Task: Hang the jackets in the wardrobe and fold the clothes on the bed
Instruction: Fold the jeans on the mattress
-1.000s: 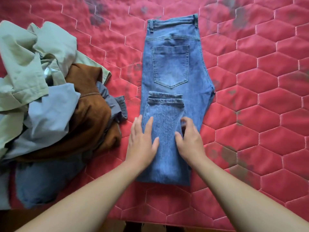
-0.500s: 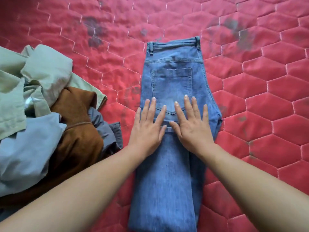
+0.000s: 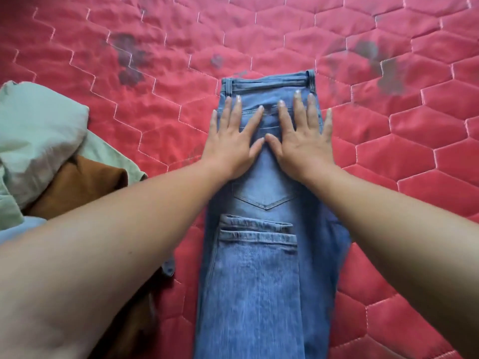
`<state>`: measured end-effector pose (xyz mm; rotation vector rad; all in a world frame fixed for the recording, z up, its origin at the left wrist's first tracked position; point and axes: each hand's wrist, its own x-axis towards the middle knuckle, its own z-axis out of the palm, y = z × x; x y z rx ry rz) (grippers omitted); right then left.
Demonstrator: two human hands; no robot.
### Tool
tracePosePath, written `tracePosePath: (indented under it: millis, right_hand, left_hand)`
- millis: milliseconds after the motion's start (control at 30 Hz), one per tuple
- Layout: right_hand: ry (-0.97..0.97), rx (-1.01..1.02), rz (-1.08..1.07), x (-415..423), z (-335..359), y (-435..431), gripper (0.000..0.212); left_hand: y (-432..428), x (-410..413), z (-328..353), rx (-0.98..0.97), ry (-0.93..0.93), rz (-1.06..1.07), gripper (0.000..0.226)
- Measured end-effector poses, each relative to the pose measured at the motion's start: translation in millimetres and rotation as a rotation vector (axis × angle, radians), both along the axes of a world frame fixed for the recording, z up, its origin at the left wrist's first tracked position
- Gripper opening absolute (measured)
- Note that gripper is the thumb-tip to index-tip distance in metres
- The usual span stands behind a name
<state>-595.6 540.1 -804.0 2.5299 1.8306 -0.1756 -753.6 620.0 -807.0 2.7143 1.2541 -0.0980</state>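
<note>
A pair of blue jeans (image 3: 261, 270) lies folded lengthwise on the red quilted bed (image 3: 388, 177), waistband at the far end, with the leg hems folded up to just below the back pocket. My left hand (image 3: 233, 141) and my right hand (image 3: 300, 141) lie flat side by side on the seat of the jeans, just below the waistband, fingers straight and spread, thumbs nearly touching. Both press on the denim and hold nothing.
A heap of loose clothes lies at the left: a pale green garment (image 3: 33, 130), a brown one (image 3: 77, 182) and a light blue one (image 3: 15, 229), partly hidden by my left forearm. Dark stains (image 3: 127, 55) mark the bed cover beyond the jeans.
Both flat hands slid up the jeans from the folded leg part, over the back pocket, to just below the waistband. The view moved closer and forward.
</note>
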Motion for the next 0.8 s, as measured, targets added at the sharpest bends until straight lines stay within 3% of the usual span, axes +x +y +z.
tracePosePath:
  millis: [200,367,500,600,700,800]
  right_hand:
    - [-0.054,0.084,-0.029,2,-26,4,0.076]
    - [-0.071,-0.007,-0.018,-1,-18,3,0.075]
    - [0.186,0.190,-0.004,-40,-11,-64,0.064]
    - [0.382,0.269,-0.098,-73,-13,-151,0.061]
    - [0.305,0.174,-0.048,-100,-16,-233,0.063]
    - [0.224,0.074,0.038,-118,-16,-295,0.063]
  left_hand:
    - [6,-3,-30,0.090,-0.099,0.019,0.064]
    - [2,0,-14,-0.055,-0.026,0.014,0.062]
    - [-57,-44,11,-0.094,-0.299,0.065,0.048]
    - [-131,-95,19,-0.185,-0.419,0.178,0.054]
    - [-216,-146,12,-0.353,-0.251,0.268,0.068]
    - [-283,-197,-2,-0.258,-0.048,0.098,0.068]
